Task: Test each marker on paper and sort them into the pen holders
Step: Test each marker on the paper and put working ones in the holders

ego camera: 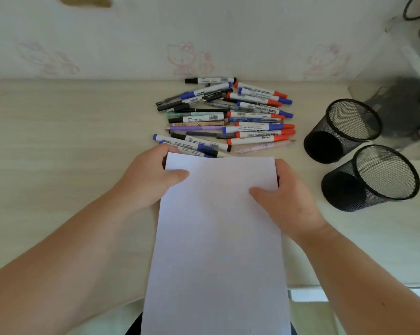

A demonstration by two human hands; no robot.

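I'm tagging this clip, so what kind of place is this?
Probably a home desk, maybe a child's room: a pale wooden desk against cartoon-cat wallpaper, with a pile of markers and pens and two black mesh pen holders.

Blank paper sheet (218,238) on pale desk (59,165), gripped at far corners: left hand (151,175) and right hand (283,192), thumbs on top. Marker pile (225,117) (blue, red, black caps) just beyond far edge. Two black mesh pen holders (344,131), (373,177) at right, touching.
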